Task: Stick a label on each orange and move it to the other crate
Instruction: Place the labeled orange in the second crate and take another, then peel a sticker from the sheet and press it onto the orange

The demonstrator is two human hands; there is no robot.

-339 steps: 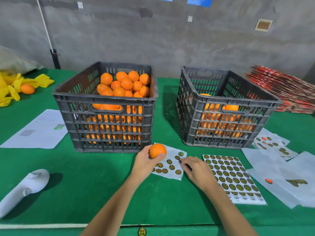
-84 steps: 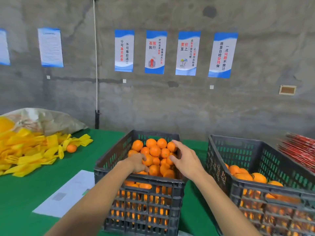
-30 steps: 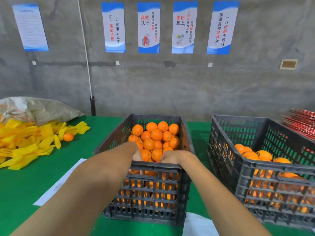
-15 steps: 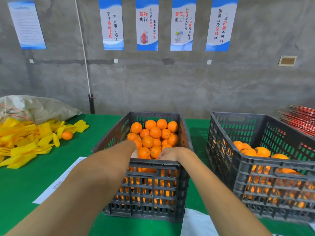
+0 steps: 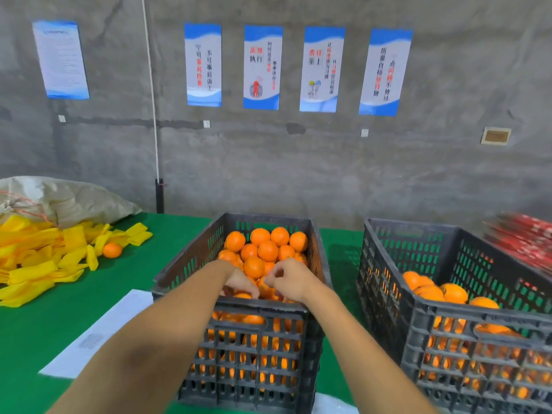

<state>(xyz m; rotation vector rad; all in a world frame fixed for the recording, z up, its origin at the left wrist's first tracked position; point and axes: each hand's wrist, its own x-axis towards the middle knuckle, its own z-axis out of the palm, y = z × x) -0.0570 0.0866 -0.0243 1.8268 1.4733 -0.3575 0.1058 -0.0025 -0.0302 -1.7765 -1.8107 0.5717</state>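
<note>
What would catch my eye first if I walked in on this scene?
Most likely the heap of bright oranges in the dark grey crate at the centre of the green table, with the left hand and right hand reaching in among them. To its right stands a second crate, partly filled with oranges. A pile of yellow wrappers lies at far left, and blue-and-white posters hang on the concrete wall.

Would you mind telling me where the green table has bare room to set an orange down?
One bare patch lies between the white sheet and the yellow wrappers, left of the full crate. A narrower strip runs between that crate and the right-hand crate. The far left is crowded with wrappers and a loose orange; both hands fill the full crate's near end.
</note>
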